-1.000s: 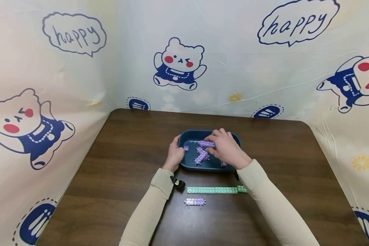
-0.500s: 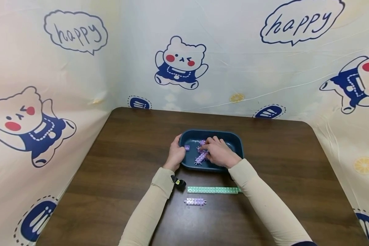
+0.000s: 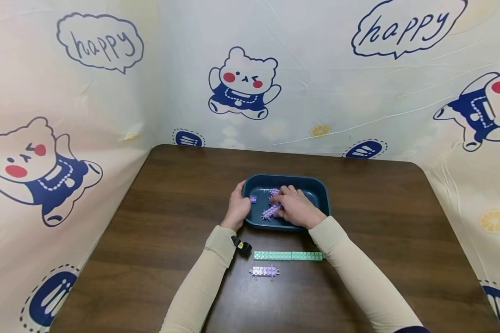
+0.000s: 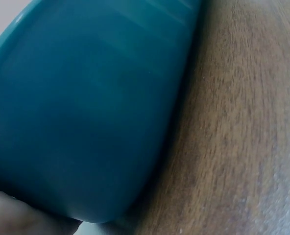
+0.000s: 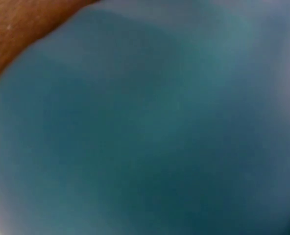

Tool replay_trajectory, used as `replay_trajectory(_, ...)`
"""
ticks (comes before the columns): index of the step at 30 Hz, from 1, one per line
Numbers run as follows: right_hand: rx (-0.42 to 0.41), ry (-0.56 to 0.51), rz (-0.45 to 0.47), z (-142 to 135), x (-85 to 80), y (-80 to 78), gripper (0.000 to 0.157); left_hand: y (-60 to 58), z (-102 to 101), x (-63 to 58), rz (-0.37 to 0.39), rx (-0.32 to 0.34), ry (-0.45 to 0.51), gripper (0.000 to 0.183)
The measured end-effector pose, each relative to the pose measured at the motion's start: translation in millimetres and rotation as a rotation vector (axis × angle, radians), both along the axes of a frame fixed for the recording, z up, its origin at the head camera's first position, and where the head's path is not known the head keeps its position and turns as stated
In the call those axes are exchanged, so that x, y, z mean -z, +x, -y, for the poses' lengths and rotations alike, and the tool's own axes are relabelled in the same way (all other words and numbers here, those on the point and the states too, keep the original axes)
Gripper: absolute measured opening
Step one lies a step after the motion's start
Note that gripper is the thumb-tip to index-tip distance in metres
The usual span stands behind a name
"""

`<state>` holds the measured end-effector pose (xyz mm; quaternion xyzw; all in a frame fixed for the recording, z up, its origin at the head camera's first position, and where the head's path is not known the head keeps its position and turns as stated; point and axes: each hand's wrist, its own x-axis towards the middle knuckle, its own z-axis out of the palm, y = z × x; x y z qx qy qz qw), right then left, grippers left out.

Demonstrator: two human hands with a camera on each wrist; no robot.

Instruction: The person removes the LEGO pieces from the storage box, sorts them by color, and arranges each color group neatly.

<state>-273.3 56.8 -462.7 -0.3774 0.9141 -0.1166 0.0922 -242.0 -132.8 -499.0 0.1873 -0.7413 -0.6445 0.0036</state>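
In the head view, my left hand [image 3: 237, 207] grips the left end of a dark blue plastic bin [image 3: 322, 196], thumb over the rim. Its smooth outer wall [image 4: 86, 107] fills much of the left wrist view. My right hand [image 3: 297, 207] reaches inside with bent fingers, thumb and fingertips at several purple toy building bricks [image 3: 270, 212] with small clips at their ends. I cannot tell whether it pinches one, as the hand covers part of them. A small purple brick [image 3: 253, 199] lies at the bin's left wall, near my left thumb.
A row of light green building bricks [image 3: 287, 255] lies on the brown wooden table [image 3: 171, 203] in front of the bin, its right end behind my right sleeve. Nearer is a purple studded brick [image 3: 264, 271] with clips. Printed cloth [image 3: 308, 92] hangs behind and beside the table.
My right hand has moved left and lower onto the purple bricks, and the front one has shifted slightly left and turned. My left hand has stayed on the bin.
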Motion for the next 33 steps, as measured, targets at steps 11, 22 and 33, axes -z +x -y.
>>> replay_trajectory(11, -0.001, 0.007, -0.028, -1, 1.9, 1.4, 0.029, -1.6, 0, -0.7, 0.000, -0.006, -0.004, 0.065)
replay_trajectory(22, 0.054, -0.053, -0.032, -12, -3.6, 3.1, 0.029, -1.5, -1, 1.0, -0.012, -0.011, -0.011, 0.065)
replay_trajectory(33, 0.099, -0.165, -0.073, -30, -13.1, 11.4, 0.031, -1.1, -1, 3.1, -0.014, -0.010, -0.002, 0.065)
